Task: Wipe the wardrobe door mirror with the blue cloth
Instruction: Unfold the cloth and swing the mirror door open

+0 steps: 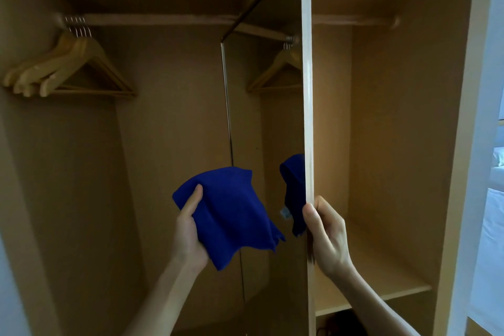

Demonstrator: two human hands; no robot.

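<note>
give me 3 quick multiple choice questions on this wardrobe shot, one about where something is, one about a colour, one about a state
1. Where do the wooden hangers hang?
A. on the rail at the upper left
B. on the lower right shelf
C. on the door's top edge

2. What colour is the cloth?
A. white
B. blue
C. yellow

3. What is the right hand doing?
A. hanging idle
B. wiping with the cloth
C. gripping the edge of the wardrobe door

Answers:
1 A, their hooks sit on the rail in the left compartment.
2 B, the cloth in the left hand is deep blue.
3 C, thumb and fingers wrap the door's edge beside the mirror.
</note>
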